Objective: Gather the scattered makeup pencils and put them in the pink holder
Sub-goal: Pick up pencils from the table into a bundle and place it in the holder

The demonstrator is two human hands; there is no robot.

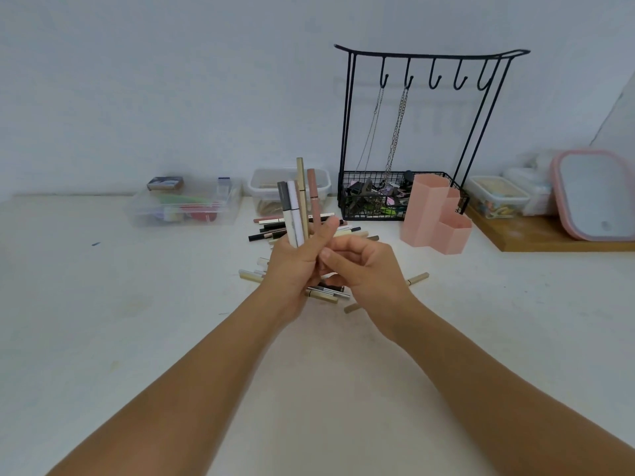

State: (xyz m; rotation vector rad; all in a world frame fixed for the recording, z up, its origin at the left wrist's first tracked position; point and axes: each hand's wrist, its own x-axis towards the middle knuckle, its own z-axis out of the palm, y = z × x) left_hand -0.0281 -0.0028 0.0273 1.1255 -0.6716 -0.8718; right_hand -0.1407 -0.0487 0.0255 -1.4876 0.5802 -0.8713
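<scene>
My left hand (298, 266) grips a bunch of several makeup pencils (298, 204) upright above the middle of the white table. Grey, white, beige and pink ones stick up from my fingers. My right hand (360, 266) is beside it with curled fingers touching the bunch's lower part; whether it holds a pencil is hidden. Several more pencils lie scattered on the table: a pile behind my hands (271, 228) and others below them (323, 293), one beige pencil (417, 279) to the right. The pink hexagonal holder (436, 214) stands at right, beyond my right hand.
A black wire rack (405, 139) with hooks, chains and a basket stands behind the holder. Clear plastic boxes (182, 204) sit along the wall at left and centre. A wooden board (549, 235) at right carries a container and a pink-framed mirror (594, 194).
</scene>
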